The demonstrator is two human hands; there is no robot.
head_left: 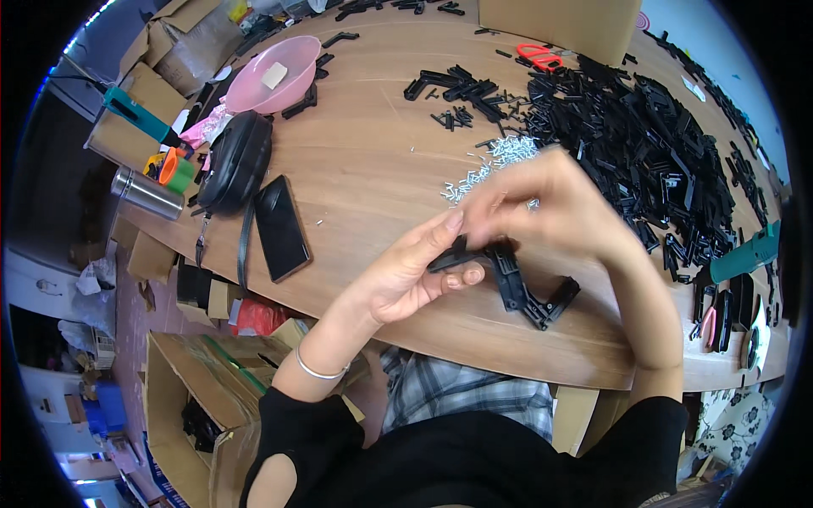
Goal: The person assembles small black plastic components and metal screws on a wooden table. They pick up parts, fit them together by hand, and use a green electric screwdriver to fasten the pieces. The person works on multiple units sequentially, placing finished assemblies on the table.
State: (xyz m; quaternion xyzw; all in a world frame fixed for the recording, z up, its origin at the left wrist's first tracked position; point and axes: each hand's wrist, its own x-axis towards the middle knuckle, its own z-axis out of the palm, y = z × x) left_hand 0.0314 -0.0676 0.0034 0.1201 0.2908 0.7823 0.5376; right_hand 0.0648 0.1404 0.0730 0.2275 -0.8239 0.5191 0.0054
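Note:
My left hand [406, 279], with a bracelet at the wrist, is closed on a small black plastic part [449, 258] above the table's near edge. Beside its fingertips, my right hand [555, 203] is smeared by motion, its fingers bent toward the part. Whether it holds anything cannot be made out. Below the right hand lies a longer, angled black plastic piece [518, 292], its upper end partly hidden. A heap of small silvery pins or screws [508, 152] is just beyond the right hand, which covers some of them.
A big pile of black plastic parts [627, 152] covers the right, with red-handled scissors [539, 57] behind. At left are a phone [282, 229], a black case [237, 165], a steel flask [148, 193] and a pink bowl [279, 80]. A teal-handled tool [745, 254] stands at right.

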